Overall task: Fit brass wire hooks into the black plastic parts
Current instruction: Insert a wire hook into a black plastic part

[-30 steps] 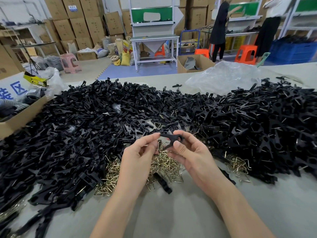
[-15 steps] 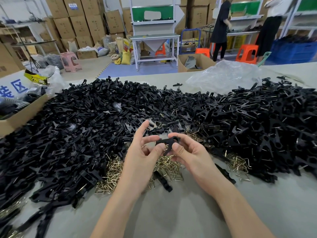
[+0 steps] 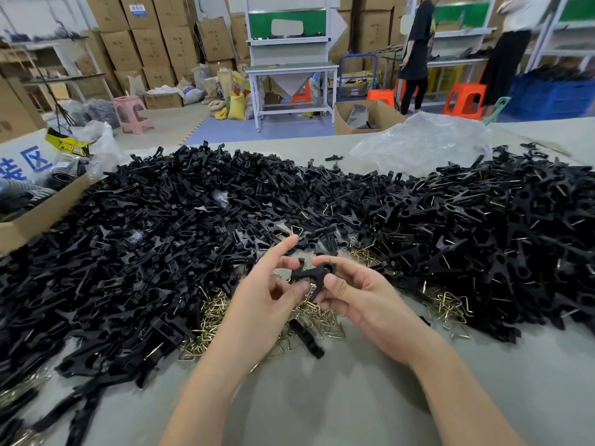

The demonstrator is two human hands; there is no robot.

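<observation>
The two hands are close together, just above the heap of shiny brass wire hooks [image 3: 222, 317] on the grey table [image 3: 338, 407]. The right hand [image 3: 363, 297] pinches one small black plastic part [image 3: 310, 273] between its thumb and first finger. The left hand [image 3: 264, 300] pinches the other end of the same part with its thumb and a bent finger, and its first finger sticks up. I cannot tell if a hook is in the fingers. The part is held only by fingertips, so I think it could twist or pop out when a hook is pushed in. A thin hook could slip and fall back into the brass heap, or go in crooked. A hard push could bend the wire or poke a finger. I count two hands and one part held. One more loose black part [image 3: 306, 338] lies on the near side of the brass heap. Behind the brass heap is a big pile of black parts [image 3: 161, 236], too many to count. To its right is a second, smaller heap of hooks [image 3: 447, 305]. Far behind it are one clear plastic bag [image 3: 425, 143] and two people.
</observation>
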